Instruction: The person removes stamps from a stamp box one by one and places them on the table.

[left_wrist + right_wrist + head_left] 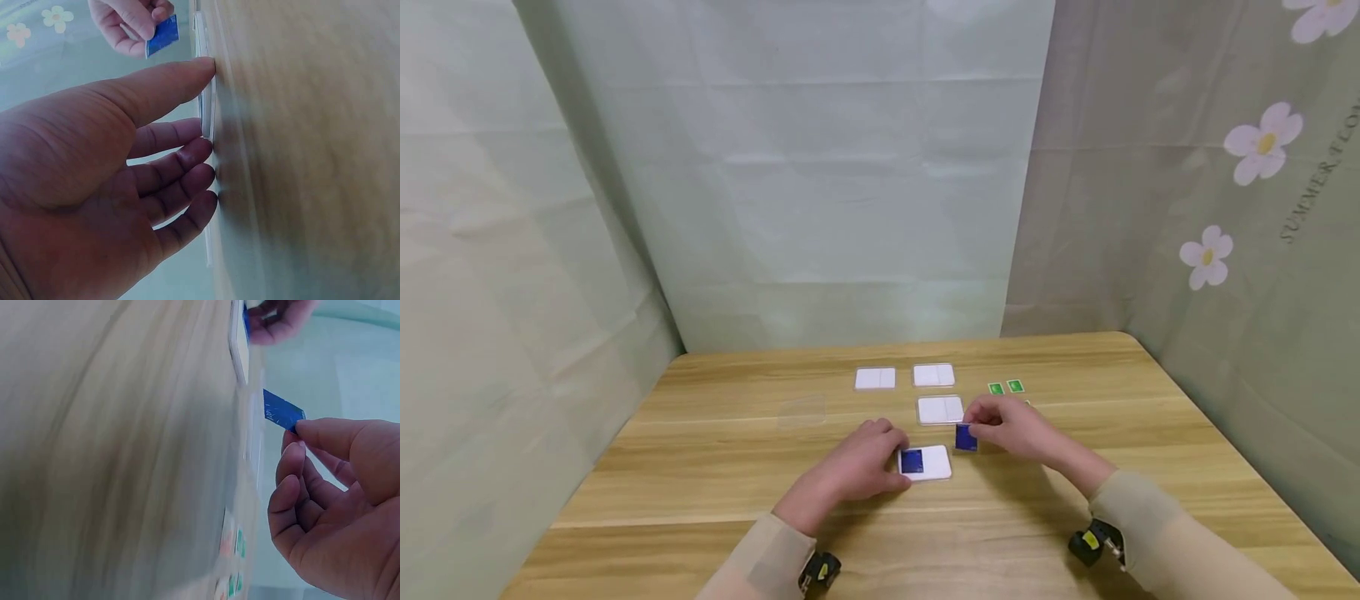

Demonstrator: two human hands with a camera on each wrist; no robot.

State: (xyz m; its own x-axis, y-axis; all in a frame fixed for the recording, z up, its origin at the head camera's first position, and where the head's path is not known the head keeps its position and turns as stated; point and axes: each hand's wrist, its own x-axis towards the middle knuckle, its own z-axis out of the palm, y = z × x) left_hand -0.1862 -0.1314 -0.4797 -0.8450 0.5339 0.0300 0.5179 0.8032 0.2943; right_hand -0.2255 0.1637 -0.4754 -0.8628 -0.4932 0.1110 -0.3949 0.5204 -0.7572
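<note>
Near the middle of the table lies a white rectangular card (936, 463) with a dark blue square (912, 461) on its left half. My left hand (871, 462) holds this card at its left end, thumb at the near edge and index finger at the far edge. Between thumb and fingertips, my right hand (1011, 425) pinches a second dark blue square tile (966, 437). That blue tile (282, 411) is raised above the table, a little right of the card and apart from it. Pale markings show on its face in the right wrist view.
Farther back lie three more white cards (876, 378), (933, 375), (939, 410), each with a dividing line. Several small green tiles (1016, 386) lie beyond my right hand. A faint transparent sheet (802, 412) rests at the left on the wooden table (715, 467). Curtains surround the table.
</note>
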